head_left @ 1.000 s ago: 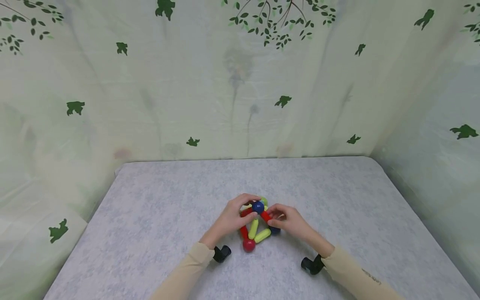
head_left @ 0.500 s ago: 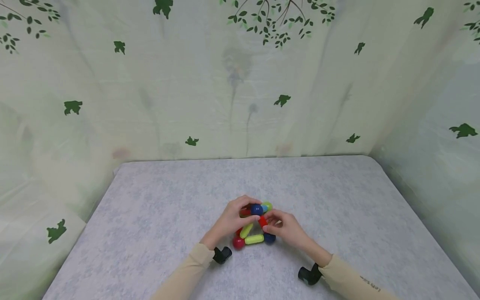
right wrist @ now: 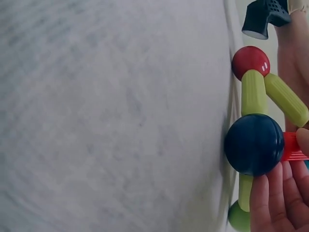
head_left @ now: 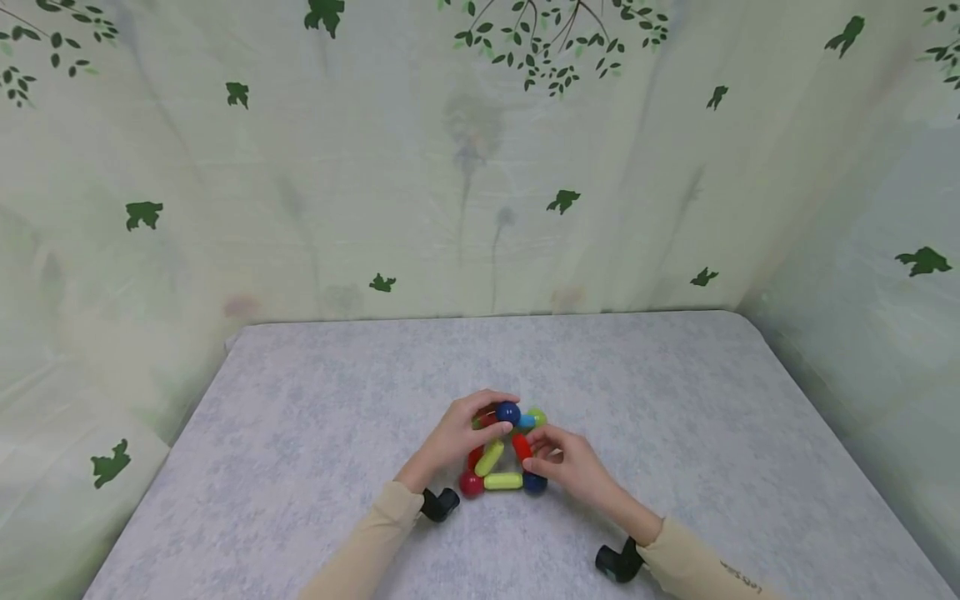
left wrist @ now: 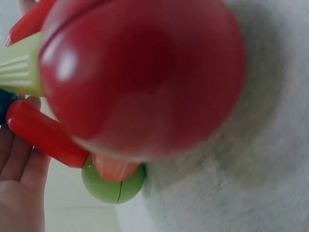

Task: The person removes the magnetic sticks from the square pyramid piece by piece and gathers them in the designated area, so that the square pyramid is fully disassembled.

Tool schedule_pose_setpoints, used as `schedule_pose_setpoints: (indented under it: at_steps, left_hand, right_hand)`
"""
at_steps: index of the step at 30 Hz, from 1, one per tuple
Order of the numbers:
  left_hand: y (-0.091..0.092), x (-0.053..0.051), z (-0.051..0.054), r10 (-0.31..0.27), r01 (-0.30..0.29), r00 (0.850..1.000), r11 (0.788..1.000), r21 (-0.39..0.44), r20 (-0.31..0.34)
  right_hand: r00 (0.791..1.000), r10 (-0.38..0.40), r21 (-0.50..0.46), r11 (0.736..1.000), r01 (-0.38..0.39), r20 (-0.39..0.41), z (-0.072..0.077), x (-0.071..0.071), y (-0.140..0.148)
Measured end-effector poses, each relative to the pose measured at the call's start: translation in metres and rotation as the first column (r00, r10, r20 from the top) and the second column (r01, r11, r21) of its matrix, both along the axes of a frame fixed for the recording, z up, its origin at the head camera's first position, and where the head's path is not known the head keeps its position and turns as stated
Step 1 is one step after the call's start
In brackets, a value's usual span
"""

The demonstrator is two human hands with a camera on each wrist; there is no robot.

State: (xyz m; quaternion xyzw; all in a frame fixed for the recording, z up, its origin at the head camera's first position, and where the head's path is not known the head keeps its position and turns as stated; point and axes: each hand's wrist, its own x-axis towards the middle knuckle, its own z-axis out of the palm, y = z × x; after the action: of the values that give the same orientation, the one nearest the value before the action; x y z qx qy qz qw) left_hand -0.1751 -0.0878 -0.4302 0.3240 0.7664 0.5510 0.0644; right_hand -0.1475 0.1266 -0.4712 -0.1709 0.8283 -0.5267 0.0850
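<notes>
A structure of coloured balls and rods stands on the table. My left hand (head_left: 459, 429) holds the blue ball (head_left: 508, 413) at its top between thumb and fingers. My right hand (head_left: 570, 467) pinches a red rod (head_left: 521, 447) that slants down toward a dark blue ball (right wrist: 254, 144) at the front right corner. A yellow-green rod (head_left: 503, 481) links that corner to a red ball (head_left: 471, 484) at the front left. Another yellow-green rod (head_left: 489, 458) rises from the red ball. Behind, a light blue rod (head_left: 527, 422) meets a green ball (head_left: 537, 416). Fingers hide parts of the frame.
The grey-blue mottled table (head_left: 337, 375) reaches back to a pale curtain (head_left: 420, 167) printed with leaves. Black wrist cameras (head_left: 440, 505) hang under both wrists, close to the tabletop.
The structure has turned, its red ball swinging left and the front rod coming level across. The right hand has shifted slightly left and nearer with the red rod. Both hands keep their hold.
</notes>
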Motion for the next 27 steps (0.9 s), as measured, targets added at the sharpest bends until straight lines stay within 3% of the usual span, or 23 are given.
schedule_pose_setpoints:
  at_steps: [5, 11, 14, 18, 21, 25, 27]
  left_hand:
    - [0.0, 0.001, 0.001, -0.04, 0.04, 0.999, 0.999, 0.007, -0.001]
    - [0.001, 0.002, -0.001, -0.006, 0.006, 1.0, 1.0, -0.014, -0.006]
    - [0.001, 0.001, -0.006, 0.011, -0.011, 1.0, 0.999, -0.031, -0.009]
    - [-0.002, -0.008, -0.023, 0.011, -0.012, 1.0, 0.999, -0.051, -0.013]
    - [-0.003, -0.006, -0.02, 0.003, -0.003, 1.0, 0.999, -0.047, -0.01]
    - [-0.004, 0.004, -0.001, 0.007, -0.008, 1.0, 0.999, -0.042, -0.017]
    - [-0.004, 0.005, 0.0, 0.008, -0.009, 1.0, 0.999, -0.049, -0.026]
  right_hand:
    - [1.0, 0.006, 0.012, 1.0, -0.006, -0.021, 0.001, -0.003, 0.004]
    - [0.985, -0.085, 0.021, 0.996, 0.089, -0.148, 0.004, -0.021, 0.01]
    - [0.98, -0.007, 0.076, 0.997, 0.023, -0.197, 0.004, -0.032, 0.01]
    - [0.979, 0.094, 0.138, 0.988, -0.069, -0.182, 0.003, -0.04, 0.008]
    - [0.977, 0.116, 0.152, 0.984, -0.09, -0.177, 0.003, -0.043, 0.008]
    - [0.972, 0.14, 0.158, 0.981, -0.112, -0.186, 0.001, -0.043, 0.008]
    - [0.97, 0.149, 0.161, 0.98, -0.119, -0.192, 0.0, -0.042, 0.009]
